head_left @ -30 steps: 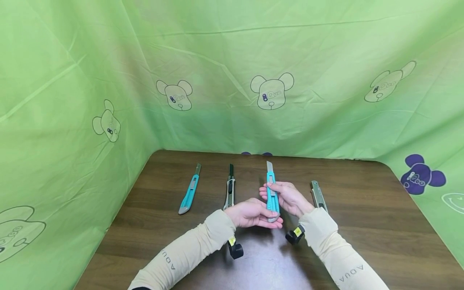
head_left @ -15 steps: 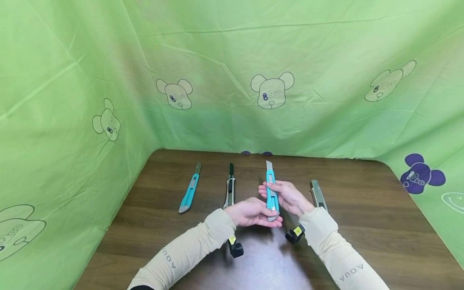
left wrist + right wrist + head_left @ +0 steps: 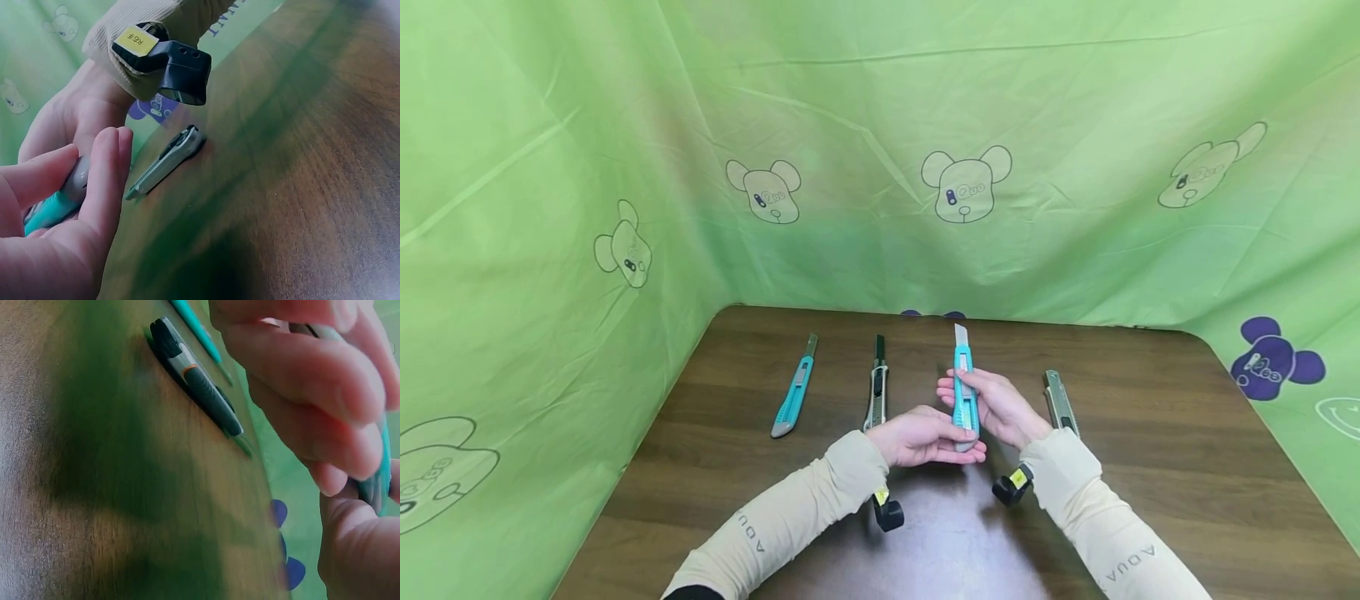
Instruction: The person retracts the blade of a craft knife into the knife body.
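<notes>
A teal utility knife with a grey butt is held over the middle of the table, its blade out and pointing away from me. My left hand pinches the butt end between thumb and fingers. Higher up the same knife, my right hand grips the body, thumb on its front face near the slider. In the left wrist view the grey butt shows between thumb and fingers. Fingers cover most of the knife in the right wrist view, where a strip of its teal body shows.
Another teal utility knife lies at left on the brown wooden table. A black-and-silver utility knife lies beyond my left wrist. A silver one is partly hidden by my right sleeve. Green printed cloth hangs behind.
The held knife stands a little straighter, its blade tip slightly farther up and right. Both hands keep their grip almost in place. The head view has shifted slightly.
</notes>
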The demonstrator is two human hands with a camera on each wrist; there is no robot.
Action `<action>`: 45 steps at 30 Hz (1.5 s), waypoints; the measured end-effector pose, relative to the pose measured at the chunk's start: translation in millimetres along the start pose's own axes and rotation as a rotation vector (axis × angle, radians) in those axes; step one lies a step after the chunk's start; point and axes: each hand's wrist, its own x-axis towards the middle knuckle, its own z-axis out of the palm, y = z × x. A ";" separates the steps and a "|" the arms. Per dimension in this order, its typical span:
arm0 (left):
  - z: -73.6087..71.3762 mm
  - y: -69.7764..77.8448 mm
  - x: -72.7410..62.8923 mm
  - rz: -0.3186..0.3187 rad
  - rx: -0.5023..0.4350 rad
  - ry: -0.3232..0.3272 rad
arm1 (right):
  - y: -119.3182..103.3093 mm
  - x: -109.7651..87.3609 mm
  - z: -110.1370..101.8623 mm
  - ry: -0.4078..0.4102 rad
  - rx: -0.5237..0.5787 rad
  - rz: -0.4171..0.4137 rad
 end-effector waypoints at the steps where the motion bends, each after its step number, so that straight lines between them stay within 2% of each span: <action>1: -0.1 -0.1 0.0 0.002 -0.002 -0.003 | 0.0 -0.2 -0.3 0.001 0.005 0.001; 8: -0.1 -0.6 -0.4 0.013 -0.019 -0.010 | -2.0 -3.5 0.8 0.029 0.024 0.047; 15: 0.0 -0.6 0.4 0.024 -0.043 0.026 | -3.1 -4.5 0.0 0.000 0.054 0.102; 22: 2.5 0.3 0.2 0.027 -0.022 0.033 | -2.1 -4.7 0.5 0.026 0.058 0.094; 29: 4.6 1.9 -0.9 0.027 -0.039 0.035 | -2.2 -4.7 2.4 0.043 0.099 0.081; 39: 5.4 2.5 -1.6 0.002 -0.066 0.011 | -4.3 -3.5 2.7 0.047 0.119 0.086; 45: 6.8 3.7 -1.0 -0.008 -0.044 -0.005 | -4.1 -4.8 2.3 0.071 0.100 0.065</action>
